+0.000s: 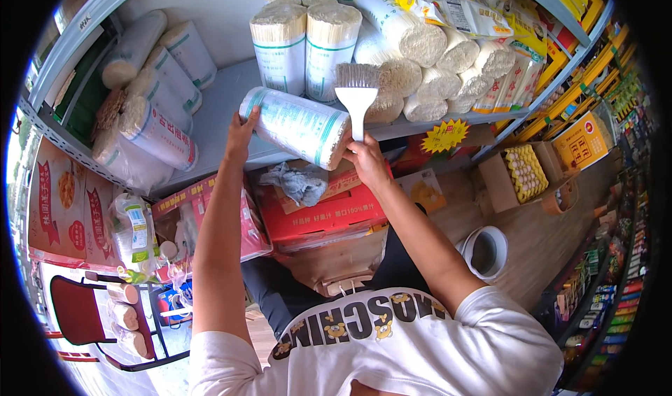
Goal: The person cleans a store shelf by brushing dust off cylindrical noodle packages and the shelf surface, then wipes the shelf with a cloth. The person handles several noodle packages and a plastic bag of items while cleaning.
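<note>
lower left: red-backed chair — dark frame | centre: crumpled grey-blue cloth atop red carton | by shelf edge: yellow starburst sign | right, on floor: pale bucket; open cardboard box — yellow egg tray inside

Wht tee, bear prints, dk pants

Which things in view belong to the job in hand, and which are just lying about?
Likely in the job:
- wrapped noodle roll, held
- white-handled brush, held
- grey shelf of similar rolls

Apparently just lying about:
- red chair
- bucket
- cardboard box with a yellow tray
</note>
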Demonstrator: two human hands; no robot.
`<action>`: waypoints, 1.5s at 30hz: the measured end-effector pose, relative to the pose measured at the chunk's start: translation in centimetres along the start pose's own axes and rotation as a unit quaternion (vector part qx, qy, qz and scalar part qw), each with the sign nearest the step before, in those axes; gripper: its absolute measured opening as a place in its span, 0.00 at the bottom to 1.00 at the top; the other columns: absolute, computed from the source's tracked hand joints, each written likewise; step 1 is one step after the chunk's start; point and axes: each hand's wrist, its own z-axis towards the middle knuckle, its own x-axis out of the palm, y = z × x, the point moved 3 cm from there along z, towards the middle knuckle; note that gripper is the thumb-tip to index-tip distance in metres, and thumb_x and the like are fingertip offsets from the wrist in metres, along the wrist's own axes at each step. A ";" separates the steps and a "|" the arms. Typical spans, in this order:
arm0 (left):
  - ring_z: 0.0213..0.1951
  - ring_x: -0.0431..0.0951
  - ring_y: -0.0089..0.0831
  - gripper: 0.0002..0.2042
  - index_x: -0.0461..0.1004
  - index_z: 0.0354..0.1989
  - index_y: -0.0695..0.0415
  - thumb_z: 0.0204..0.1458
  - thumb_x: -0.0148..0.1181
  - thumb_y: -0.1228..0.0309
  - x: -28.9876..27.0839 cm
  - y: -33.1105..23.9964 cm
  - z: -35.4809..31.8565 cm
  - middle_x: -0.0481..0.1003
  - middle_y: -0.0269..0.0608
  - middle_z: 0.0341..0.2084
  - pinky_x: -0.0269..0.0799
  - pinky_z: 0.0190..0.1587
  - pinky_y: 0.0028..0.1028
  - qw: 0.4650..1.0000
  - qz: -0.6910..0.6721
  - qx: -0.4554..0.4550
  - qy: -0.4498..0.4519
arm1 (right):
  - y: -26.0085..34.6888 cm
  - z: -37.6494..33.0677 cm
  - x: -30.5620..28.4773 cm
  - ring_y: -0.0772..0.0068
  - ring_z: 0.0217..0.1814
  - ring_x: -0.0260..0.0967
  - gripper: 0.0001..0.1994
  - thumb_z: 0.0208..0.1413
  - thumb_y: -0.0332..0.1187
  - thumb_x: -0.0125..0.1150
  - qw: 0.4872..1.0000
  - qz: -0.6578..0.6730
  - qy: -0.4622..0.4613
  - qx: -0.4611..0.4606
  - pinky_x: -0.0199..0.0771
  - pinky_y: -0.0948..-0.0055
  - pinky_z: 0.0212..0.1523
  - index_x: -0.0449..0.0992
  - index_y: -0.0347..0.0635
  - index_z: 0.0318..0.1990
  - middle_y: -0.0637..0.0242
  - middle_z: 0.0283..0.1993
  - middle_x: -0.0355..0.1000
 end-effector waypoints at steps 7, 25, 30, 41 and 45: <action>0.29 0.72 0.27 0.31 0.68 0.46 0.64 0.50 0.62 0.44 2.0 -0.5 -1.5 0.71 0.42 0.34 0.69 0.24 0.27 0.991 -0.085 -0.103 0.001 | 7.7 -2.8 2.3 0.80 0.33 0.62 0.07 0.50 0.27 0.53 0.997 -0.055 0.009 -0.053 0.69 0.77 0.34 0.72 0.40 0.38 0.71 0.33 0.66; 0.49 0.73 0.43 0.36 0.62 0.61 0.61 0.58 0.40 0.39 12.4 -3.3 -4.0 0.67 0.53 0.55 0.73 0.47 0.37 0.974 0.081 -0.177 0.116 | 15.3 2.2 3.7 0.66 0.51 0.67 0.08 0.57 0.20 0.47 0.979 -0.064 0.088 -0.172 0.74 0.48 0.56 0.71 0.32 0.42 0.62 0.49 0.64; 0.51 0.72 0.42 0.43 0.49 0.66 0.65 0.54 0.51 0.41 13.0 -3.4 -4.4 0.67 0.56 0.55 0.65 0.55 0.35 0.971 0.129 0.150 0.135 | 13.0 1.7 3.0 0.66 0.55 0.66 0.13 0.57 0.19 0.46 0.981 -0.010 0.066 -0.180 0.72 0.47 0.58 0.69 0.33 0.50 0.61 0.50 0.66; 0.37 0.76 0.39 0.41 0.55 0.59 0.67 0.43 0.72 0.59 16.8 -3.8 -6.6 0.74 0.54 0.38 0.72 0.37 0.34 0.983 0.119 0.139 0.023 | 13.3 2.7 2.4 0.70 0.49 0.67 0.07 0.58 0.22 0.49 0.980 -0.092 0.067 -0.164 0.74 0.61 0.52 0.72 0.37 0.41 0.65 0.45 0.68; 0.41 0.76 0.44 0.51 0.44 0.65 0.72 0.42 0.72 0.57 16.3 -2.3 -6.1 0.71 0.62 0.45 0.73 0.42 0.35 0.985 0.102 0.140 0.022 | 12.6 2.6 3.0 0.70 0.51 0.66 0.08 0.57 0.22 0.48 0.980 -0.090 0.062 -0.167 0.73 0.60 0.53 0.72 0.36 0.42 0.64 0.46 0.67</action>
